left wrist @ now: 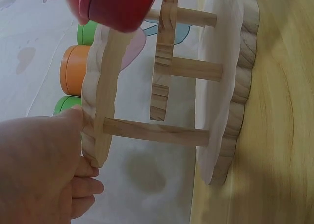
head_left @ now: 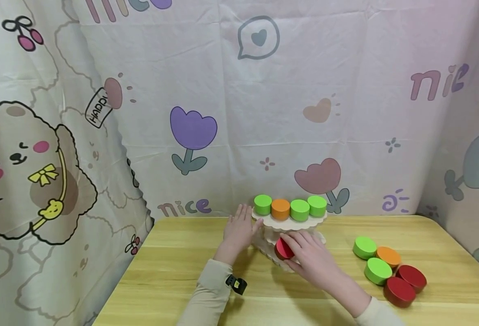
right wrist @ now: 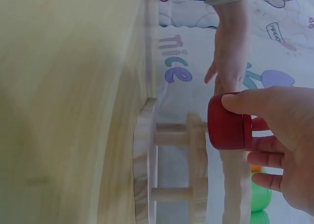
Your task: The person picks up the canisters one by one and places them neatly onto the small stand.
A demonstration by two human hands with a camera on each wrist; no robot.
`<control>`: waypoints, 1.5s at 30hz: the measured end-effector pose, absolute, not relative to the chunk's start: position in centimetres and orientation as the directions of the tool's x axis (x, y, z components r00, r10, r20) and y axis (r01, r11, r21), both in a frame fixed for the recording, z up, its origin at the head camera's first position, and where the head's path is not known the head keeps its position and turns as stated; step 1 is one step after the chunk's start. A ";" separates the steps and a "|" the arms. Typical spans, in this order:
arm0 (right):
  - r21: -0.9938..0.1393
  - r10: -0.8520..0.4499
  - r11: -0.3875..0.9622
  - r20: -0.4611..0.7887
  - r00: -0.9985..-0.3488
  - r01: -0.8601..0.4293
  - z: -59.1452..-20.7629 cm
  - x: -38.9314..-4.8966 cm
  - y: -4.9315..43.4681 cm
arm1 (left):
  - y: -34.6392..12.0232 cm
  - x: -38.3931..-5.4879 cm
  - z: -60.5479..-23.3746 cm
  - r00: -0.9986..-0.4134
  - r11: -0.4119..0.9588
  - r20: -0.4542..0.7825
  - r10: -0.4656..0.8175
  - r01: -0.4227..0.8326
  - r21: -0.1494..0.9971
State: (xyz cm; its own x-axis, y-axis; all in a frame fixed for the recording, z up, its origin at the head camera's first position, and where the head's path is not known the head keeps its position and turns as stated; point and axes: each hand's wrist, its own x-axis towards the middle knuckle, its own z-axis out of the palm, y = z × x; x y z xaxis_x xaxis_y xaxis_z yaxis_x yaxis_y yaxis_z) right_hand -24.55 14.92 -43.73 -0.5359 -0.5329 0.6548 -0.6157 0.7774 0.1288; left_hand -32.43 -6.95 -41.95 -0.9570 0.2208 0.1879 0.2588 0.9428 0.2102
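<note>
A tiered wooden stand [head_left: 290, 223] with scalloped edges and round posts stands on the table. Along its top tier sit several small round lidded tins: green tins [head_left: 299, 210] and an orange tin [head_left: 280, 209]. My left hand [head_left: 238, 230] holds the left edge of that top tier, thumb by a green tin, as the left wrist view shows. In my right hand [head_left: 314, 261] is a red round tin [right wrist: 225, 123], pinched between thumb and fingers. It is in front of the stand, just below the top tier's height in the head view.
To the right on the wooden table [head_left: 174, 271] lies a group of more tins: green [head_left: 378, 270], orange [head_left: 388, 257] and red [head_left: 399, 291]. A printed curtain [head_left: 231, 113] hangs behind the table and at both sides. A black band [head_left: 236, 284] is on my left wrist.
</note>
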 end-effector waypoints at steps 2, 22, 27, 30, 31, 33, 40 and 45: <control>0.129 -0.525 0.786 0.656 -0.542 -0.605 -43.8 -24.7 14.7 | -6.9 -32.4 -41.9 -0.957 0.941 0.189 0.220 0.259 0.217; 0.073 -0.440 0.838 0.677 -0.590 -0.541 -44.5 -25.0 14.2 | -7.0 -32.4 -41.9 -0.960 0.940 0.179 0.215 0.254 0.230; 0.045 -0.417 0.846 0.675 -0.608 -0.531 -44.4 -25.0 14.0 | -7.0 -32.5 -41.9 -0.960 0.938 0.177 0.217 0.255 0.236; 0.032 -0.411 0.846 0.676 -0.611 -0.533 -44.3 -24.9 14.0 | -7.0 -32.4 -41.9 -0.959 0.937 0.179 0.219 0.257 0.235; 0.032 -0.411 0.845 0.678 -0.610 -0.534 -44.3 -24.9 14.0 | -7.0 -32.4 -41.8 -0.959 0.937 0.180 0.219 0.258 0.234; 0.033 -0.413 0.842 0.681 -0.605 -0.538 -44.2 -24.9 13.9 | -7.0 -32.4 -41.9 -0.959 0.939 0.181 0.219 0.257 0.229; 0.035 -0.418 0.838 0.682 -0.600 -0.544 -44.0 -25.1 13.8 | -7.0 -32.5 -41.9 -0.960 0.941 0.177 0.218 0.255 0.222; 0.047 -0.428 0.831 0.690 -0.584 -0.554 -44.0 -25.3 13.5 | -7.0 -32.5 -41.9 -0.958 0.943 0.179 0.222 0.258 0.212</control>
State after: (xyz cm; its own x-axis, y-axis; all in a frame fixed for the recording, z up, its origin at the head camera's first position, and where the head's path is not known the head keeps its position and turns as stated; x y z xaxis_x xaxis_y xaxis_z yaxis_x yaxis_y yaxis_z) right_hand -25.29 13.53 -43.96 -0.5838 -0.4280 0.6899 -0.5542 0.8311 0.0467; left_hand -32.53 -6.99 -41.92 -0.9585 0.2217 0.1794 0.2577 0.9427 0.2117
